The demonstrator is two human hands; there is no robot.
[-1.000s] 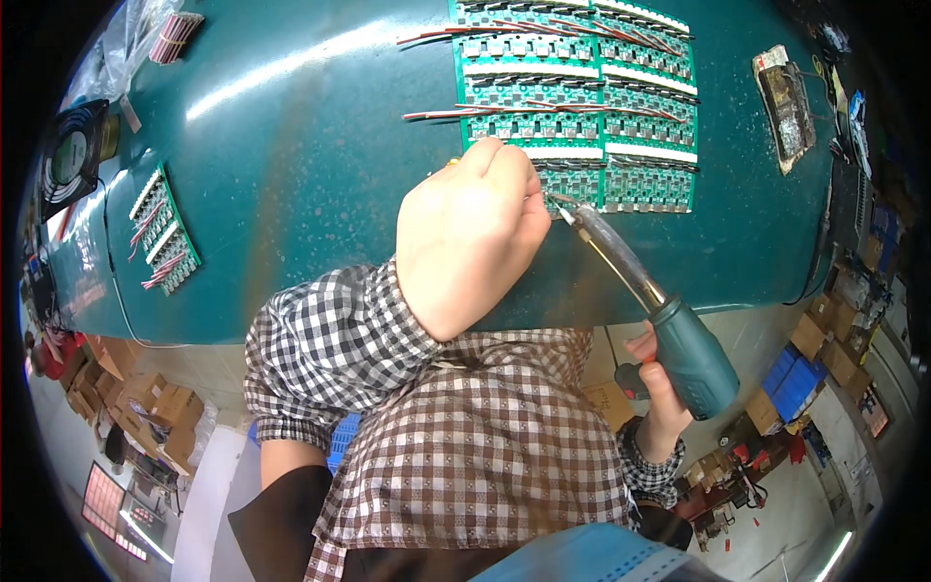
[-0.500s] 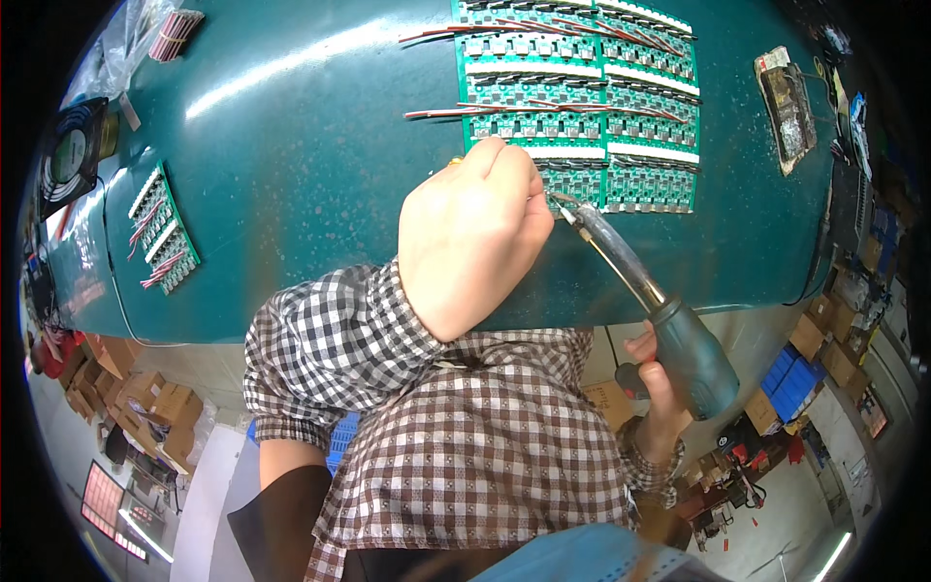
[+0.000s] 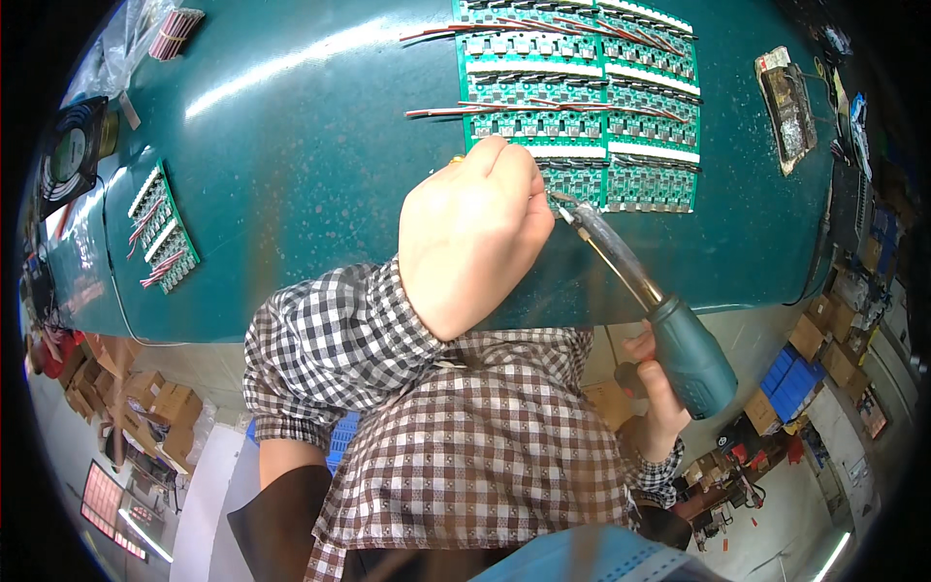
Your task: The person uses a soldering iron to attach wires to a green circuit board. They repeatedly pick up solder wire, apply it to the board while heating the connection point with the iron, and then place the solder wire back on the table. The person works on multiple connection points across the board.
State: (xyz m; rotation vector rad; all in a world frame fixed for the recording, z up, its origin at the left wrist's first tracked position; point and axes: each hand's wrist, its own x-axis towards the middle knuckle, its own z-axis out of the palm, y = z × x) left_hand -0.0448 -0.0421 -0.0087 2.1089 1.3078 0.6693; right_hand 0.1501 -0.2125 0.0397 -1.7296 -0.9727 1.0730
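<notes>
My left hand [image 3: 475, 238] is closed in a pinch at the near edge of the green circuit boards [image 3: 650, 184]. Its fingertips and whatever they hold are turned away from view. From the right, my right hand [image 3: 664, 393] grips the teal handle of a soldering iron [image 3: 693, 354]. The iron's metal barrel slants up and left, and its tip ends just beside my left fingers at the boards' front edge. Red, black and white wires [image 3: 543, 107] lie across the joined boards, which carry rows of small parts and white strips.
On the left of the green table [image 3: 320, 194] lies a smaller circuit board [image 3: 165, 228] with wires. Behind it are a black fan [image 3: 73, 155] and a banded wire bundle [image 3: 175, 34]. A worn, dirty block-shaped holder [image 3: 786, 112] sits at the right, with a cord beside it.
Almost nothing differs. The soldering iron's handle has turned very slightly in my right hand, while its tip and my left hand stay at the same spot.
</notes>
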